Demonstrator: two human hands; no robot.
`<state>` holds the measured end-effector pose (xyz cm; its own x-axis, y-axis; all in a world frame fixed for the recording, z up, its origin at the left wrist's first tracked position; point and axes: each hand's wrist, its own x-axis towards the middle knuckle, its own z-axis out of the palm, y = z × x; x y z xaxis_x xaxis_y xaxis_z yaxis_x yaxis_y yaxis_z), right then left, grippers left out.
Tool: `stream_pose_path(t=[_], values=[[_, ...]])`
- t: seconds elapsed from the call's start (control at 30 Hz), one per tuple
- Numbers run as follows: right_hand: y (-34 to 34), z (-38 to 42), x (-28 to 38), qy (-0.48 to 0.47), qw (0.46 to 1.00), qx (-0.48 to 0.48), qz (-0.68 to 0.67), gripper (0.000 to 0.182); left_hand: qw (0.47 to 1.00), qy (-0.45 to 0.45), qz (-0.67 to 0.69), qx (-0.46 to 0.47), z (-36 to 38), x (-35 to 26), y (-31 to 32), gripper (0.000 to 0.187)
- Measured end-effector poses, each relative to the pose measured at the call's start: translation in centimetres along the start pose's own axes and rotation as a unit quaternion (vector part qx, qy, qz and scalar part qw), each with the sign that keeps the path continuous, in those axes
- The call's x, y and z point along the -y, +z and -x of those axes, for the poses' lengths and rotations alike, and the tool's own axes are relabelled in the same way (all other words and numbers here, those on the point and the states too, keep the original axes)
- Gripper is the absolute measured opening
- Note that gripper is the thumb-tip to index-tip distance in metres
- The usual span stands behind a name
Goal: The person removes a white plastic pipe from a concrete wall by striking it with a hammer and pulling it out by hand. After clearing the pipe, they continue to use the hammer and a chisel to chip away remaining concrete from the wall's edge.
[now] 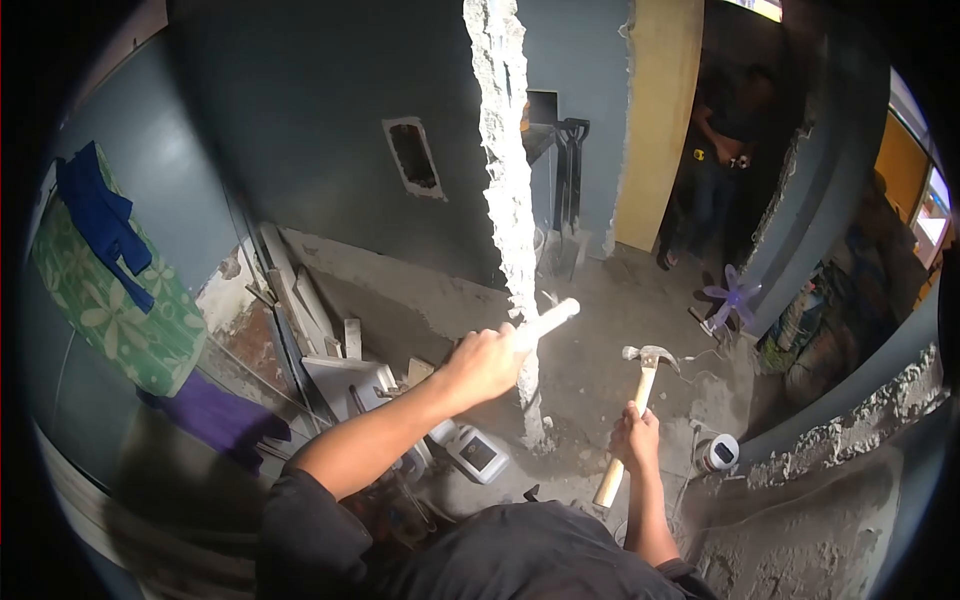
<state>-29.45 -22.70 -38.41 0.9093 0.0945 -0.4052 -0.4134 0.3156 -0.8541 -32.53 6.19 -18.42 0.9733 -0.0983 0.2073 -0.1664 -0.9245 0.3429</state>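
Observation:
My left hand [485, 365] is closed around a thick pale rod [558, 317], whose blunt end points up and to the right. The rod's other end is hidden by the hand. Hand and rod overlap the rough, broken white edge of a wall [508, 190], which runs from the top of the view down to the floor. Lower and to the right, my right hand [635, 438] grips a claw hammer [650, 375] around the middle of its wooden handle. The hammer's metal head is up, apart from the rod.
Wooden boards [300, 300] lean at the left, near a green floral cloth [120, 290]. A white jug [477, 455] and a round tub [718, 453] stand on the floor. Shovels [570, 180] rest against the back wall. A purple fan [735, 297] and a person [725, 140] are at the right.

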Motion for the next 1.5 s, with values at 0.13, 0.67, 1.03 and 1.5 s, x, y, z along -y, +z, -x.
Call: stream_pose_path(t=[0.13,0.67,1.03,1.5], values=[[-0.2,0.9,0.8,-0.023,0.999,-0.046,0.005,0.026,0.984,0.037,0.017,-0.171,-0.7,-0.2,-2.8,0.035],[2.4,5.2,5.0,-0.090,0.995,0.004,0.041,0.026,0.975,0.033,0.081,-0.202,-0.1,1.1,-0.9,0.037],[8.1,9.3,10.0,-0.263,0.956,0.057,0.114,0.028,0.935,0.034,0.193,-0.295,-2.6,0.8,-1.7,0.036],[16.5,12.9,18.0,-0.581,0.694,-0.062,0.421,0.032,0.912,-0.034,0.328,-0.243,-2.7,-1.0,-3.2,0.040]])
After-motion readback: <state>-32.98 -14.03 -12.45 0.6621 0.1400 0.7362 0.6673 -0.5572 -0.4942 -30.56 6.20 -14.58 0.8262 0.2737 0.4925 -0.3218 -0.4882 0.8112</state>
